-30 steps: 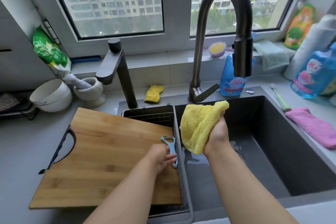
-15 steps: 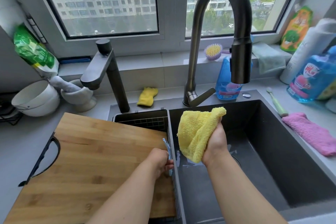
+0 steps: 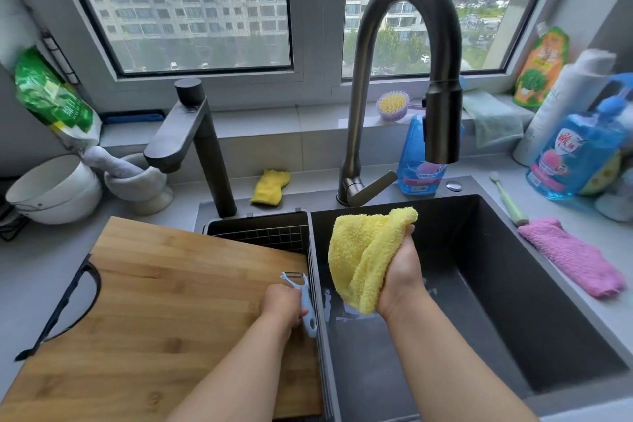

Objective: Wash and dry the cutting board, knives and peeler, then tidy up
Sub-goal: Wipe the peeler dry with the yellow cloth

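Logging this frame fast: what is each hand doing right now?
Left hand: closed, gripping the peeler by its handle.
Right hand: closed, holding the yellow cloth over the sink.

One cutting board (image 3: 164, 301), one peeler (image 3: 303, 298), two yellow cloths (image 3: 363, 257) (image 3: 270, 187), one pink cloth (image 3: 572, 257), two faucets (image 3: 404, 79) (image 3: 191, 144), two blue bottles (image 3: 416, 161) (image 3: 579, 154).

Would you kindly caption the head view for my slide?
Left hand grips the peeler over the cutting board; right hand holds a yellow cloth.
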`<state>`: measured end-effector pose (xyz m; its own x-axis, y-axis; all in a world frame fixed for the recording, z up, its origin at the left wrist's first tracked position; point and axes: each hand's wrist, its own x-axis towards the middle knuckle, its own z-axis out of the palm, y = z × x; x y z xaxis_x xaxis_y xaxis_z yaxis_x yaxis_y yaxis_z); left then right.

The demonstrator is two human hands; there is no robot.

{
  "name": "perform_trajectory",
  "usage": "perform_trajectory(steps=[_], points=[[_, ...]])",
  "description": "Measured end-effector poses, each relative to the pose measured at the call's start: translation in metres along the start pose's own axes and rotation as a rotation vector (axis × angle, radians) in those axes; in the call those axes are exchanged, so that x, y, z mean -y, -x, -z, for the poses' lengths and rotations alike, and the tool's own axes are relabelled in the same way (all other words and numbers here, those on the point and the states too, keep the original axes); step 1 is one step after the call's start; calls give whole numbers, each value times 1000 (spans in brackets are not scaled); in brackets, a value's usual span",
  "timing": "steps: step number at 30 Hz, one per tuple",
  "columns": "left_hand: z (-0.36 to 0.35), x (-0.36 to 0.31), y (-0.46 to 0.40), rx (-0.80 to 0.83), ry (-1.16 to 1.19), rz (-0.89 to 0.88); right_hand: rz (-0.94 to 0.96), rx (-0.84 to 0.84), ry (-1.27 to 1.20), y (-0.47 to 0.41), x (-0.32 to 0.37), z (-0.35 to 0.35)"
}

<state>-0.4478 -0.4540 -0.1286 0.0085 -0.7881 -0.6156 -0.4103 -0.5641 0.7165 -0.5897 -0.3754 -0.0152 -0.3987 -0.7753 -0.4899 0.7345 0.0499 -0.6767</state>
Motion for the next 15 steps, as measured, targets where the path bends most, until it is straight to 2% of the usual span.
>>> perform_trajectory(steps=[3,8,12,15], points=[[12,-1,10,-96,4,-87,-6,9,62,3,-2,-1],[36,-15,41,-213,260,-238,-35,78,187,13,-14,-16],[46,-38,85,-127,416,-336,-93,107,368,24,-37,-38],[56,-45,111,-85,462,-364,-45,152,547,26,-58,-52]])
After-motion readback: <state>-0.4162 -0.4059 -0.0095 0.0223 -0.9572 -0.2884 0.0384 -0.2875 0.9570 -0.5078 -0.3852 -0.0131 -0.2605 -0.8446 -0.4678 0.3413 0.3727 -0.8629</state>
